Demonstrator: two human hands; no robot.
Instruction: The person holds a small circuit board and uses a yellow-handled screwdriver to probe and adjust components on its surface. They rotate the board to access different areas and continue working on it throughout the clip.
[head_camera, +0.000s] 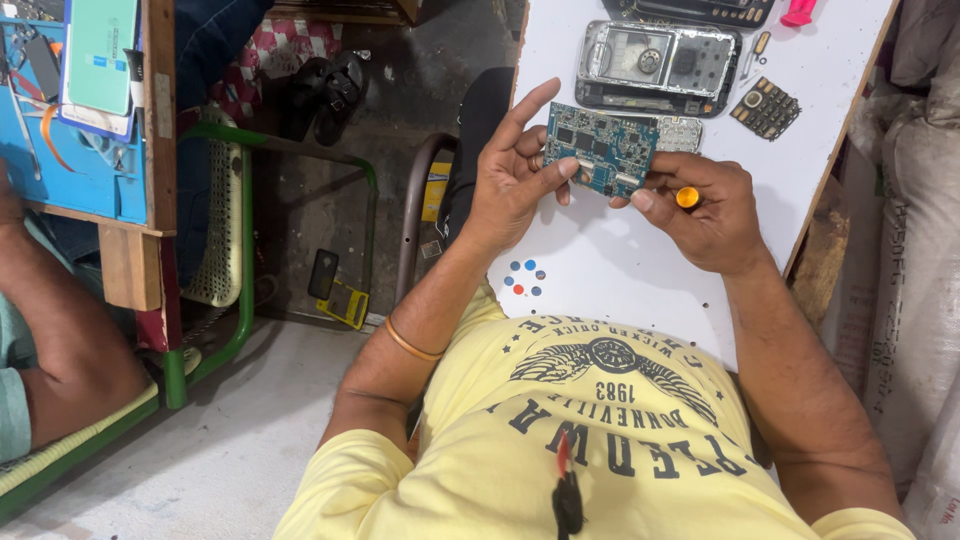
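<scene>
Now your left hand (510, 180) pinches the blue circuit board (600, 147), long axis along the table's (620, 270) far edge; right hand (705, 210) grips an orange-capped tool (687, 197).

Both forearms reach forward from the body, elbows bent and set wide, wrists converging ahead of the chest. Left hand (510, 175): palm turned toward the camera, index finger extended straight up and outward, thumb stretched across to the right, remaining fingers curled. Thin band on left forearm. Right hand (705, 205): back of hand up, fingers curled in a pinch, thumb pointing left toward the left hand's fingertips. Hands nearly touching.
</scene>
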